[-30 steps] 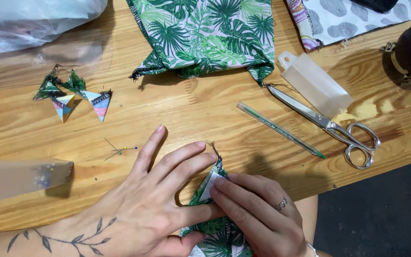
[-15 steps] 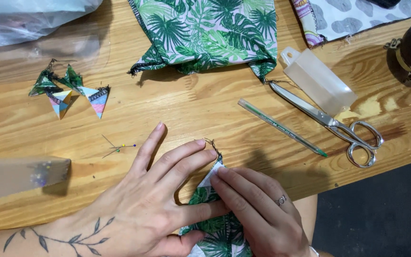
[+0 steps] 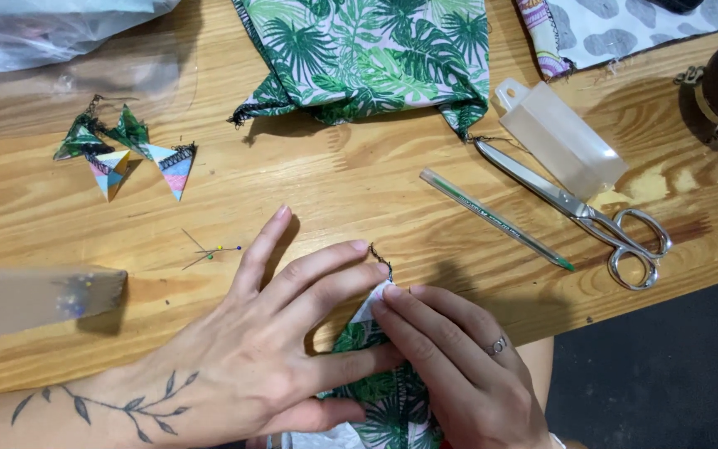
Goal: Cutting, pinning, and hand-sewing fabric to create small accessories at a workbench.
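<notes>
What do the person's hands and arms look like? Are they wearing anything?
Both hands are bare, with no gloves and no sleeves in view. The left hand has a dark tattoo on the forearm: a thin vine with little leaves running toward the wrist. The right hand wears a silver ring on one of its fingers. The nails are short and plain.

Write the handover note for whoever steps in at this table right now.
Left hand: flat, fingers spread, pressing the small leaf-print fabric piece at the near edge of the wooden table.
Right hand: fingertips pinching its white folded corner.
Done: four folded fabric triangles lie far left.
Left: this piece is only partly folded.
Nearby: loose pins, green pen, steel scissors, large leaf-print cloth.
</notes>
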